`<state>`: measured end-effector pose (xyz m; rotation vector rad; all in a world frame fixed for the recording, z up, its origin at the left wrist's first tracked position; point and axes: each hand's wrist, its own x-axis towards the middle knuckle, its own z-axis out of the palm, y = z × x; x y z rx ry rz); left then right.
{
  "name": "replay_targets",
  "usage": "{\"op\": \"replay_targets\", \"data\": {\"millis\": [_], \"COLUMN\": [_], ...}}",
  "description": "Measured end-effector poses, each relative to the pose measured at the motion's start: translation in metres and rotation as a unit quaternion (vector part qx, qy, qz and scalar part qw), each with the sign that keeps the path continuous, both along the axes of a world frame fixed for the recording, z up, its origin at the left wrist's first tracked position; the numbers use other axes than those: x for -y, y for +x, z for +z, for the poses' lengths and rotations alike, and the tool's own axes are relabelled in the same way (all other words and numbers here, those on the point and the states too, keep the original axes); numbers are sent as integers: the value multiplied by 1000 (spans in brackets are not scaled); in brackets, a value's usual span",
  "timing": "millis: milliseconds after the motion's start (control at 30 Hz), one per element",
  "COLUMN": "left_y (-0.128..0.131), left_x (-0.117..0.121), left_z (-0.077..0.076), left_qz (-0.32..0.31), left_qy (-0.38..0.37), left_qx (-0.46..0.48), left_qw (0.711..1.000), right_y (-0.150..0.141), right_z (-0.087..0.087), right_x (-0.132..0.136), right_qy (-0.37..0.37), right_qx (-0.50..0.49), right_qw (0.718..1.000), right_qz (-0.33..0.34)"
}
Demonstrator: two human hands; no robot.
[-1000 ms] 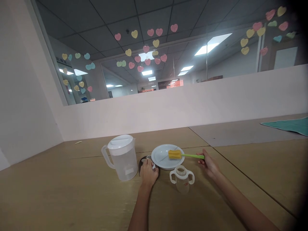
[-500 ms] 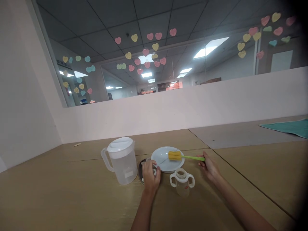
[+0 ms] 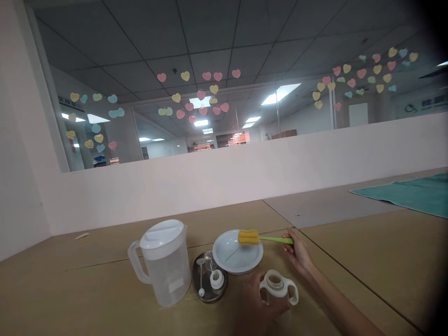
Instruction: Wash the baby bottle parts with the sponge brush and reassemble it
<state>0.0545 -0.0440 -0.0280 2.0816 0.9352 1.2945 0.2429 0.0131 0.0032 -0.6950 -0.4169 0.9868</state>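
Observation:
My right hand (image 3: 297,252) grips the green handle of a bottle brush (image 3: 248,237), and its yellow sponge head is over the white plate (image 3: 224,263). Blurred by motion, my left hand (image 3: 257,303) is wrapped around the body of a two-handled baby bottle (image 3: 276,280), thumb across its front. The bottle stands upright with its mouth uncovered, its lower part hidden by the hand. Left of that hand, a round metal tray (image 3: 210,297) carries a white bottle collar (image 3: 217,279), a clear cap (image 3: 210,261) and a straw with a weighted end (image 3: 201,277).
A lidded clear plastic pitcher (image 3: 168,275) stands to the left of the tray. A teal cloth (image 3: 413,193) lies at the far right of the table. Behind the table runs a white wall (image 3: 175,186) with a window above it; a small wooden piece (image 3: 82,235) lies near the wall.
My left hand has moved right, from the metal tray to the baby bottle, uncovering the parts on the tray. My right hand still holds the brush over the plate. The camera view has shifted.

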Motion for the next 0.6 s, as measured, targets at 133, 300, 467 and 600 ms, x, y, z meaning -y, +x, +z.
{"op": "replay_targets", "data": {"millis": [133,300,467,600], "left_y": [-12,-39,-58,-64], "left_x": [-20,-52,-68,-71], "left_z": [12,28,33,32], "left_qz": [67,273,325,317], "left_qy": [26,127,145,181], "left_qx": [97,109,60,7], "left_qw": [993,947,933,931], "right_y": [-2,-20,-46,-58], "right_z": [37,93,116,127], "right_x": [-9,-13,-1,21], "right_qy": [47,82,29,20], "right_qx": [-66,19,182,375], "right_qw": [996,996,980,910], "right_qz": [19,8,-78,-177]}}
